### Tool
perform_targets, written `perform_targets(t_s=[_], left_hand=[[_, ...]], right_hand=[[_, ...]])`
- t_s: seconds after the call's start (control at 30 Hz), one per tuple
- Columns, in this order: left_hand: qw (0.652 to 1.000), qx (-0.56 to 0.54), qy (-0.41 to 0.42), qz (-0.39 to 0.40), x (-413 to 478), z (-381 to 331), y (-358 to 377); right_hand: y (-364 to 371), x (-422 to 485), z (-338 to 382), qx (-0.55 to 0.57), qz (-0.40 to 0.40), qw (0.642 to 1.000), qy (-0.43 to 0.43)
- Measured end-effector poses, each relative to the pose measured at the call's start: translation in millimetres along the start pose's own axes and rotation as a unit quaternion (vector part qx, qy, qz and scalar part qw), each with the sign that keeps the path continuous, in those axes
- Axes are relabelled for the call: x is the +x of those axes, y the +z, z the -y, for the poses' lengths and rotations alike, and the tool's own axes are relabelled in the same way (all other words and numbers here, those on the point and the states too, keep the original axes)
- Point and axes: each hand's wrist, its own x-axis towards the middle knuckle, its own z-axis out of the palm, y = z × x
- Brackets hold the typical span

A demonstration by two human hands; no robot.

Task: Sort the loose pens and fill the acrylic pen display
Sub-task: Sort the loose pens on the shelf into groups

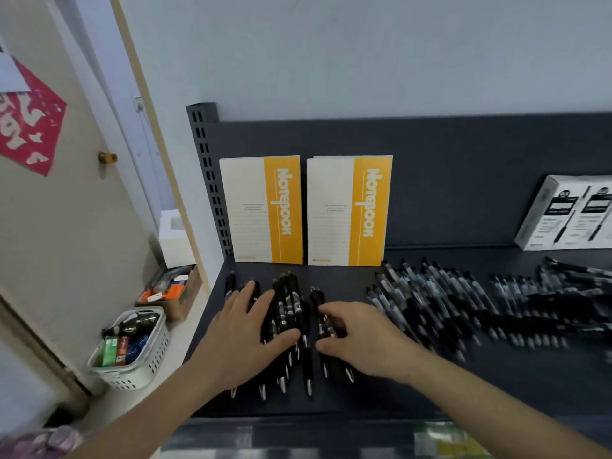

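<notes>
Two bare forearms come up from 6 o'clock over a dark shelf [414,385]. At 8 o'clock, off the shelf, a white slotted basket [132,376] holds dark bottles, a green box, a red box and something blue. Just behind it a cardboard box [178,309] holds orange and white packets. At 3 o'clock a white pen carton [563,213] leans on the shelf's back panel; I cannot tell what is inside.

The black pens [288,309] lie in a bundle at the centre, tips pointing to 6 o'clock. The left hand [245,329] lies flat on the bundle's 9 o'clock side, fingers straight and spread, thumb across the barrels. The right hand [361,336] is at its 3 o'clock side, fingers and thumb curled around a couple of these pens.

Toward 2 o'clock a blurred spread of clear-barrelled pens [430,299] begins just beside the right hand and runs to the frame's edge. At 12 o'clock two yellow-and-white notebooks [265,210] stand against the back panel.
</notes>
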Motion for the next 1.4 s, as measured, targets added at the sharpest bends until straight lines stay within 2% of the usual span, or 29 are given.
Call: perform_targets(t_s=[0.3,0.5,0.63,1.2,1.4], left_hand=[[0.998,-0.063,-0.022,0.009,-5,2,2],[0.997,-0.077,0.008,-0.008,-1,-5,6],[0.995,-0.102,-0.015,0.001,-4,3,4],[0.997,-0.072,-0.017,-0.017,-1,-4,2],[0.996,-0.083,-0.033,-0.026,1,3,-4]], right_hand=[[12,6,-7,-0.048,-0.02,0.997,0.054],[21,15,2,-0.059,-0.036,0.996,0.048],[15,12,-1,-0.06,-0.037,0.995,0.067],[14,10,9,-0.041,-0.04,0.998,0.024],[10,15,-6,-0.026,-0.037,0.998,0.033]])
